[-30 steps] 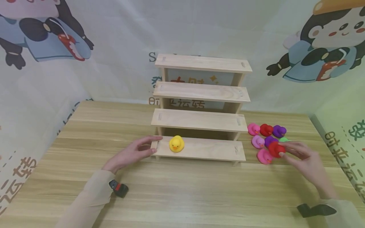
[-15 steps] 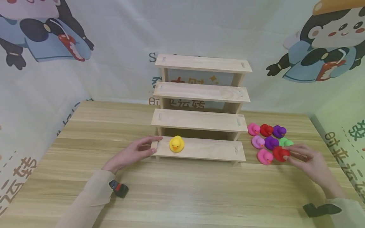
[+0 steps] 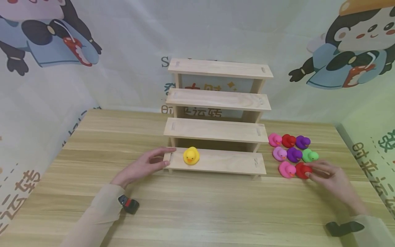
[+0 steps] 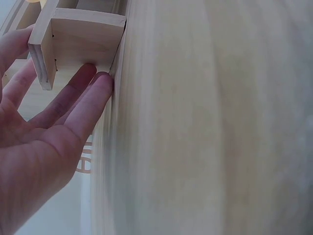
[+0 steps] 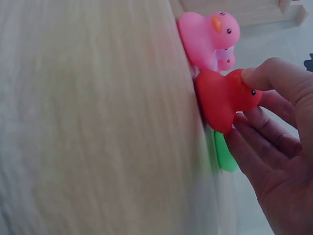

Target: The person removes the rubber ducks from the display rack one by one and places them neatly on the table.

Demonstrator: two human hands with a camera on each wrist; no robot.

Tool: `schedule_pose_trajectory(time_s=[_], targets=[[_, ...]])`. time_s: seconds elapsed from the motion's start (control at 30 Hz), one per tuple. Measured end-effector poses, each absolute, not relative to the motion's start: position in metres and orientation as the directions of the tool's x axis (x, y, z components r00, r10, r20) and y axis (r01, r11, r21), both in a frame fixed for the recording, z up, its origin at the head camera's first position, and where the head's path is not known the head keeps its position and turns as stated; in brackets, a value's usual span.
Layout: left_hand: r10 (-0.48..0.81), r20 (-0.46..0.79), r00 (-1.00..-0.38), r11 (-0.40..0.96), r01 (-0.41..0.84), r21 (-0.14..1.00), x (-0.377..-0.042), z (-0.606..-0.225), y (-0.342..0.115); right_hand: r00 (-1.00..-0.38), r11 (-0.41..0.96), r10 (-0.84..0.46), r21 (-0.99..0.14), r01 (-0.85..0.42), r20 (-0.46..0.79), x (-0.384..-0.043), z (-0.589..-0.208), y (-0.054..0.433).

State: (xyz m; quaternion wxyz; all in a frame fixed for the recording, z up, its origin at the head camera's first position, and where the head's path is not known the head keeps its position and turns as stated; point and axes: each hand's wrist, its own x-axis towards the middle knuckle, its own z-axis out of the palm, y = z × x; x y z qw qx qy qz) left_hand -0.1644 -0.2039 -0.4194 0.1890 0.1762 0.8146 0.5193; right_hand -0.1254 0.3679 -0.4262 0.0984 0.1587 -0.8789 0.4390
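My right hand [image 3: 334,180] pinches a red rubber duck [image 3: 301,171] between thumb and fingers. In the right wrist view, the red duck [image 5: 220,98] sits low at the table, close beside a pink duck [image 5: 208,36]. My left hand [image 3: 143,164] is at the left end of the lowest step of a wooden stepped shelf [image 3: 216,132]. Its fingers [image 4: 95,100] reach in along the shelf's side panel, fairly straight, with the thumb by the board's edge. On that lowest step stands a yellow duck [image 3: 191,156], near the left hand.
Several more ducks form rows right of the shelf, among them a green one [image 3: 310,155], purple ones [image 3: 294,155] and pink ones [image 3: 287,169]. A printed cloth [image 3: 132,51] hangs behind the wooden table [image 3: 197,209].
The red duck has gone from above the pile down to the front row, right of the front pink duck, with my right hand still pinching it. The left hand stays put.
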Motion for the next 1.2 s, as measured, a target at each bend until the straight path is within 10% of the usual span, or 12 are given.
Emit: schedule_pose_trajectory(time_s=[0.73, 1.2], targets=[[0.476, -0.130, -0.870, 0.415, 0.092, 0.905, -0.164, -0.420, -0.205, -0.954, 0.526, -0.188, -0.797, -0.297, 0.232, -0.121, -0.427, 0.371], [0.475, -0.131, -0.870, 0.420, 0.093, 0.903, -0.165, -0.420, -0.205, -0.847, 0.428, -0.262, -0.731, -0.531, 0.462, -0.125, -0.406, 0.349]])
